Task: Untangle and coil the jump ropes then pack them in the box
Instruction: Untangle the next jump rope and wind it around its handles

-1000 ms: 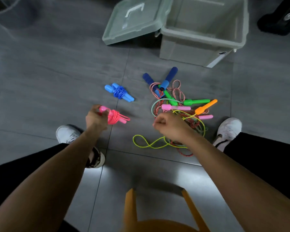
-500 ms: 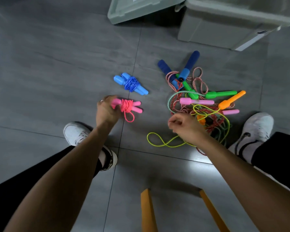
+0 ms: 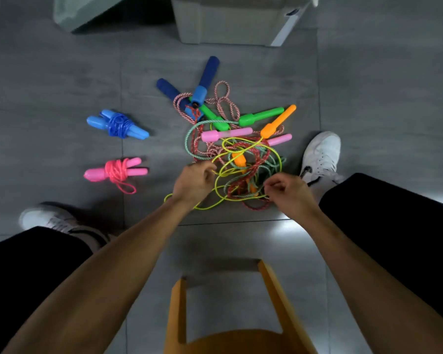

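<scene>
A tangle of jump ropes (image 3: 241,159) lies on the grey floor, with dark blue, green, orange and light pink handles sticking out. A thin yellow rope (image 3: 223,172) loops over its near side. My left hand (image 3: 193,181) pinches the yellow rope at the pile's left edge. My right hand (image 3: 289,191) pinches ropes at the pile's near right edge. A coiled pink rope (image 3: 115,171) lies alone on the floor to the left. A coiled blue rope (image 3: 118,123) lies beyond it. The grey box (image 3: 230,21) stands at the top.
The box's lid (image 3: 87,8) leans at the top left. My white shoes rest on the floor, one (image 3: 320,154) right of the pile, the other (image 3: 51,221) at the near left. An orange stool (image 3: 230,315) stands under me.
My left hand has let go of the coiled pink rope, which now lies on the floor, and has moved right to the yellow rope. My right hand shifted to the pile's near right.
</scene>
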A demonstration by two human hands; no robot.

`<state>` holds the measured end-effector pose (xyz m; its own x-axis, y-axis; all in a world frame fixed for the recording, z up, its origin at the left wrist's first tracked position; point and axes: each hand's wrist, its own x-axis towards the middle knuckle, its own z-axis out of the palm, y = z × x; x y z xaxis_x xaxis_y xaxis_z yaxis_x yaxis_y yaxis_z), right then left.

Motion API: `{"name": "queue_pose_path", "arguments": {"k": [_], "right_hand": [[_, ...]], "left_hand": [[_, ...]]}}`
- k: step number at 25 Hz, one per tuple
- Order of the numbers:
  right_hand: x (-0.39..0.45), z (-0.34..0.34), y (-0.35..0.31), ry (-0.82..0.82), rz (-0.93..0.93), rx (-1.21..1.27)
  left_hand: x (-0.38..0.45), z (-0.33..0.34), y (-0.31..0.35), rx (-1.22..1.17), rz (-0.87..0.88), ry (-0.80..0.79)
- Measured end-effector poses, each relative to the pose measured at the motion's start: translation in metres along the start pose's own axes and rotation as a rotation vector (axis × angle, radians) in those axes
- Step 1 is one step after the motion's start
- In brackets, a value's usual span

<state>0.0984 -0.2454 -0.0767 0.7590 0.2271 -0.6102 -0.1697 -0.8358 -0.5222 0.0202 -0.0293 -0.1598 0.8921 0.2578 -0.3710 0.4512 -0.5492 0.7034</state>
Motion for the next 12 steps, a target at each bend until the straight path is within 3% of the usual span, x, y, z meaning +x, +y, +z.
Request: {"name": "queue_pose_path", "arguments": {"k": [5,12], "right_hand": [[0.019,-0.004,0.016,0.015,-0.041,0.116],[0.027,-0.008,0.013,-0.002,-0.094,0.147]], "left_hand": [[0.072,0.015,0.016,0.269,-0.098,0.173],[0.094,0.009,0.027,0.468,-0.201,0.07]]}}
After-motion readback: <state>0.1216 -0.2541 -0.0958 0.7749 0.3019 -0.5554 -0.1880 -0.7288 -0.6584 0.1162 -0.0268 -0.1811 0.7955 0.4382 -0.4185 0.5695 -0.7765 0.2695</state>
